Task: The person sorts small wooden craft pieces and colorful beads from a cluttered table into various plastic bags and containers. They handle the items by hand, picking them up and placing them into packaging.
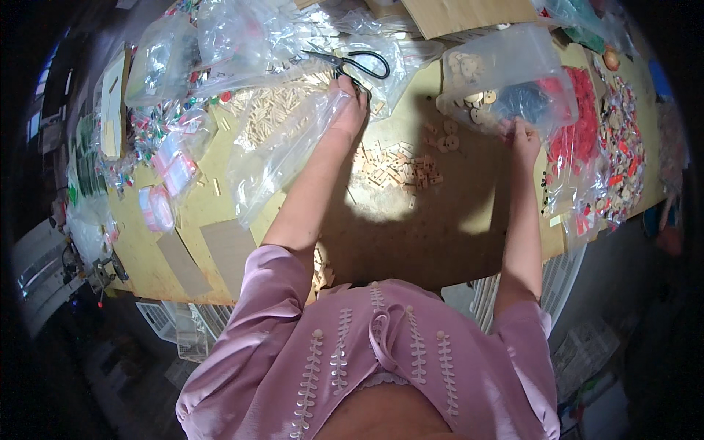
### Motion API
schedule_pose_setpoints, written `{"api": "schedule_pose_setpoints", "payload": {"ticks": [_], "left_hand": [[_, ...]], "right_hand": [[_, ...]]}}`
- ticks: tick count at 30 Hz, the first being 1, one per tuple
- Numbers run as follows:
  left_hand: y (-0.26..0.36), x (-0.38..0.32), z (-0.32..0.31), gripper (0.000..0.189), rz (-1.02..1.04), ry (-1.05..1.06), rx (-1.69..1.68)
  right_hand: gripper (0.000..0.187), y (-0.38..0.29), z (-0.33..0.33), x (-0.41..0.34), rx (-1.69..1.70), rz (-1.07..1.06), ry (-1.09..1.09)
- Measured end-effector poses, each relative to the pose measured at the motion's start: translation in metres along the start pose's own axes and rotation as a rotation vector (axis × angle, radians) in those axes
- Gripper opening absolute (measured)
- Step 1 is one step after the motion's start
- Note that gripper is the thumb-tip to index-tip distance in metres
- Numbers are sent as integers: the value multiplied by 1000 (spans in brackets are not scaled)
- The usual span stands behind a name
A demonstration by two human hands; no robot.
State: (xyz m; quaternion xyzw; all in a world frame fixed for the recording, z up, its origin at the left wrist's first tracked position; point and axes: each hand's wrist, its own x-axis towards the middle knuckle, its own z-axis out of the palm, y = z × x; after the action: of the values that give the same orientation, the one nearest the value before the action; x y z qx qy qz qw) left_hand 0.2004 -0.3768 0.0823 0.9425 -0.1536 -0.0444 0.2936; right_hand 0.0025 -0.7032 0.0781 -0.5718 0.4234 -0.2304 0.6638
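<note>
Black-handled scissors (352,63) lie over clear plastic at the back centre. My left hand (349,107) has its fingers closed around their lower handle loop, which is partly hidden. Beside that wrist spreads an open clear plastic bag (280,165) with a heap of small wooden pegs (278,107). My right hand (523,138) pinches the near edge of a clear plastic bin (500,49); its fingertips are partly hidden. Round wooden discs (467,65) and a dark blue mass (525,103) show in the bin. Between my hands lie many small drilled wooden blocks (393,168).
A few wooden discs (450,142) lie near the blocks. Red pieces (575,110) and a bag of mixed parts (621,154) sit at the right. Bagged parts (179,146), flat boards (228,245) and a slotted wooden piece (114,104) occupy the left. Cardboard (473,16) overhangs the back.
</note>
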Motion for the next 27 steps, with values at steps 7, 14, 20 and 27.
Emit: {"api": "schedule_pose_setpoints", "payload": {"ticks": [7, 14, 20, 27], "left_hand": [[-16, 14, 1, 24, -34, -69, -160], [11, -35, -28, 24, 109, -331, -304], [8, 6, -15, 31, 78, -75, -153], [0, 14, 3, 32, 129, -119, -54]], "right_hand": [[20, 3, 4, -15, -36, 28, 27], [20, -7, 6, -5, 54, 85, -59], [17, 2, 7, -1, 67, 84, -59], [21, -10, 11, -3, 31, 121, -92]]}}
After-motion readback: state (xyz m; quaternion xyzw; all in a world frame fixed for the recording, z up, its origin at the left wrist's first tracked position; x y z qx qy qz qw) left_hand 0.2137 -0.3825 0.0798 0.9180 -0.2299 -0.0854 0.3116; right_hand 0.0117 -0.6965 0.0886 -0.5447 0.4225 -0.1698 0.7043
